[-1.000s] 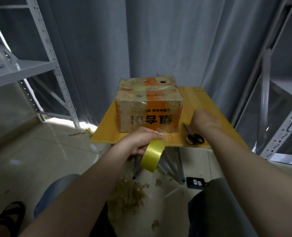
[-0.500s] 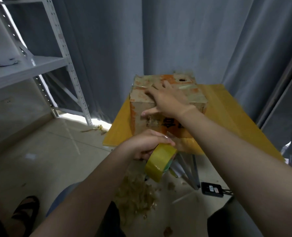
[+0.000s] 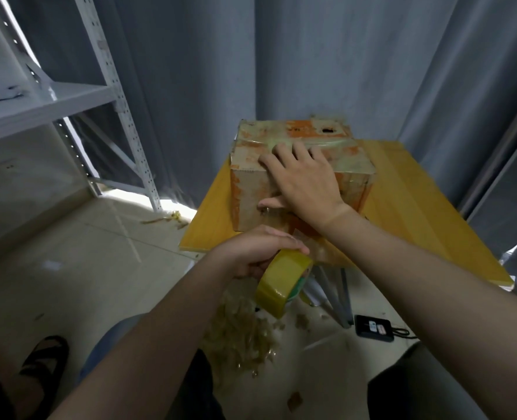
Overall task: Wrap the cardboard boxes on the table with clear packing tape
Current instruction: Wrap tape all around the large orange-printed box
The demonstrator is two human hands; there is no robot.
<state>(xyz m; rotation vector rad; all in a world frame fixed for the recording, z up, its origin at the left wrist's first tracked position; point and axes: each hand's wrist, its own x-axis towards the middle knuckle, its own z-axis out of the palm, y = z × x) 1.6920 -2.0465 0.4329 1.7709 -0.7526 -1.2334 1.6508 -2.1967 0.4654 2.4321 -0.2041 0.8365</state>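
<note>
A worn cardboard box [image 3: 248,189] with orange print and old tape stands on the yellow wooden table [image 3: 409,225]. My right hand [image 3: 305,180] lies flat over the box's near top edge, fingers spread on the top, thumb on the front face. My left hand [image 3: 257,250] grips a roll of yellowish clear tape [image 3: 281,286] just below the table's front edge. A short clear strip of tape [image 3: 305,241] runs from the roll up toward the box's front, where my right forearm hides its end.
A white metal shelf rack [image 3: 78,98] stands at the left, grey curtains behind. Crumpled used tape [image 3: 242,331] litters the floor under the table, beside a small black device [image 3: 374,327] with a cable. My sandalled foot [image 3: 43,356] shows at bottom left.
My right hand left the table near the scissors and came to rest on the box's top front edge. The view shifted left, so the scissors are out of sight. My left hand kept the roll.
</note>
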